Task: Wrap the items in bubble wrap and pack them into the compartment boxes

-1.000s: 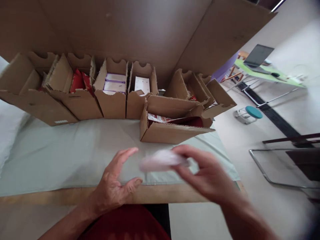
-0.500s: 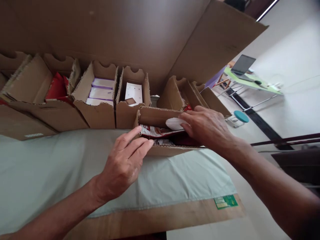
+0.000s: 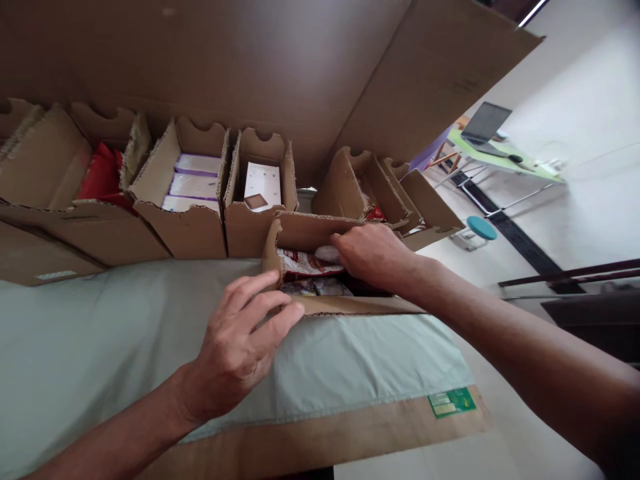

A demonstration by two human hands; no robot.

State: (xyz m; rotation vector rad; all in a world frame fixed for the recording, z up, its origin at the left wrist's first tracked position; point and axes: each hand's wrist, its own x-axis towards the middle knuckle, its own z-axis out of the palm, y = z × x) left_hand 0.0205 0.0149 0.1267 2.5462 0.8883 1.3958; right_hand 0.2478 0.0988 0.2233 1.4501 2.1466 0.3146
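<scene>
Head view: nearest, a bare wooden table edge [image 3: 300, 448] is showing a green printed label [image 3: 453, 403] toward its right corner, with a pale green cloth [image 3: 350, 373] lying beyond. Over the cloth the left hand [image 3: 240, 340] is hovering palm down, grasping nothing; its loosely parted fingertips are resting at the near left corner of a long, open-topped brown cardboard box [image 3: 350, 306].

Inside that box a crinkled greyish plastic packet [image 3: 317, 288] is lying along the near wall, and a white-and-red printed packet [image 3: 305, 263] is sitting just behind it. The right hand [image 3: 373, 257] is reaching in from the right, fingers curling downward. Against its fingertips, on their left, a small rounded white item [image 3: 327, 253] is lying at the back of the printed packet, its right end hidden by the hand — whether the fingers are gripping or merely pressing it, I can't make out.

Farther back, upright brown cardboard bins [image 3: 197, 233] are standing in a row, holding red packets [image 3: 100, 173], purple-edged white boxes [image 3: 195, 183] and a white dotted box [image 3: 265, 180] — all before a tall cardboard panel [image 3: 225, 60].
</scene>
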